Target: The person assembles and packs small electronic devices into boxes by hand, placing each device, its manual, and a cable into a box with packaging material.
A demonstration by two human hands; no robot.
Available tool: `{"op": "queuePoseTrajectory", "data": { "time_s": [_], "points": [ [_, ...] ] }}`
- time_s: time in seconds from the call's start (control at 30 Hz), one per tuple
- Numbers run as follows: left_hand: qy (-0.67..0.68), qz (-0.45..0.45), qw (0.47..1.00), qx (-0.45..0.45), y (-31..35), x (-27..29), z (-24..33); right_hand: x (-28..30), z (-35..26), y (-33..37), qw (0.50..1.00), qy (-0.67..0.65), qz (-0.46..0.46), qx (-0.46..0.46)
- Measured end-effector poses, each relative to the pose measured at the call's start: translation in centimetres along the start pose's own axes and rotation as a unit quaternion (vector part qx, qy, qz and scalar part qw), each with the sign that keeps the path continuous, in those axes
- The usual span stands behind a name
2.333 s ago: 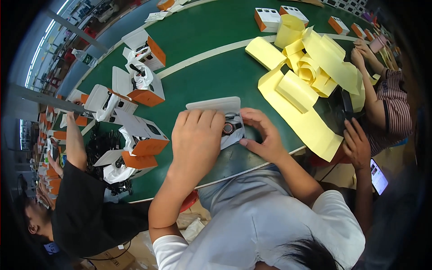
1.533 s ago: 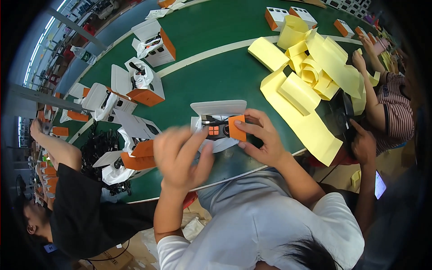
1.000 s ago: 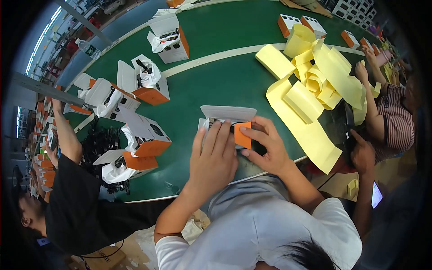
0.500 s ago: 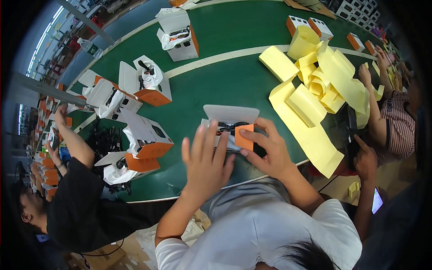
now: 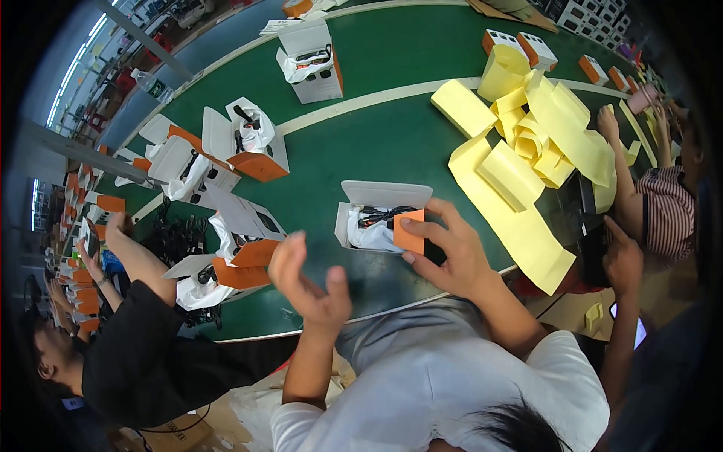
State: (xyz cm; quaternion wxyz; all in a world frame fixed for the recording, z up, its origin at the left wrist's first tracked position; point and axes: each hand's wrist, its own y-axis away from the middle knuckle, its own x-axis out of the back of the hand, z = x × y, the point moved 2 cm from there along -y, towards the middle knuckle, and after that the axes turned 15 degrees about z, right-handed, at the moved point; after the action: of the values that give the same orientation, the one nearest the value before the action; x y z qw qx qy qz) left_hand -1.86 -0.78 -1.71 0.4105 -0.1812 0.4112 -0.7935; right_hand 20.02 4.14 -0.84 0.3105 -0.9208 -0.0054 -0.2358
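Note:
In front of me stands a white box (image 5: 345,230) with its lid raised. Inside lie a coiled black cable (image 5: 374,215) and white wrapping (image 5: 369,236). My right hand (image 5: 458,252) grips the box's right end, its thumb and forefinger on the orange side flap (image 5: 408,232). My left hand (image 5: 310,285) is in the air left of the box, empty, thumb apart from the fingers. Nearest to it is an open white and orange box (image 5: 252,252); whether the fingertips touch that box I cannot tell.
More open boxes with wrapped goods, such as one box (image 5: 260,162), stand to the left by a heap of black cables (image 5: 173,237). Yellow sheets (image 5: 520,181) pile up at the right. Co-workers sit on both sides; one person's arm (image 5: 139,252) reaches over the left side.
My left hand has moved off the box to the left, uncovering its contents. My right hand keeps its hold. The left co-worker's hand has come down, and the far boxes have shifted slightly right.

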Motion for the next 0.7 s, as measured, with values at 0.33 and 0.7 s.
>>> {"op": "queuePoseTrajectory", "data": {
  "time_s": [0.33,0.7],
  "points": [
    [0.088,-0.332,0.933,0.109,-3.2,-2.3,-3.0,-1.9,1.4,1.0,0.979,-0.134,0.068,-0.141],
    [0.239,-0.394,0.885,0.071,-2.9,-4.3,-5.2,0.7,0.2,-0.8,0.99,-0.108,-0.074,-0.046]
  ]
}}
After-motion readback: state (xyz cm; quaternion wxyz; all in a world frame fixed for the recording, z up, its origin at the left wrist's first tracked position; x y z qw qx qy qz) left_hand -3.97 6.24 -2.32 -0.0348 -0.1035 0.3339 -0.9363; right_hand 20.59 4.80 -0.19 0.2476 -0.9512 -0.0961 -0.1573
